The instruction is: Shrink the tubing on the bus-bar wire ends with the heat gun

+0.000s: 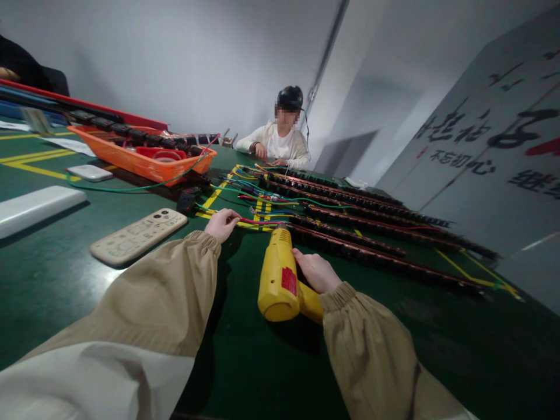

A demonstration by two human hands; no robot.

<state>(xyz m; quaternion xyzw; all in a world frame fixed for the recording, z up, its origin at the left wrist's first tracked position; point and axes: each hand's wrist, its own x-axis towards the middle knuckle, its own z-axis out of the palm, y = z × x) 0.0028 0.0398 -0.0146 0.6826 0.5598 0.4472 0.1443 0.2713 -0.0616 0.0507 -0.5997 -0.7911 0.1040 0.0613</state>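
We've got the left hand pinching red wires, thumb and fingertips together. Right hand wraps the handle of a yellow heat gun, nozzle at the wires, just right of the pinch. Dark bars stretch right of it. We note beige phone left of the pinch, orange basket beyond, co-worker across the green table.

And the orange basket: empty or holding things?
Holding things: inside the basket's rim, a red piece and black parts show.
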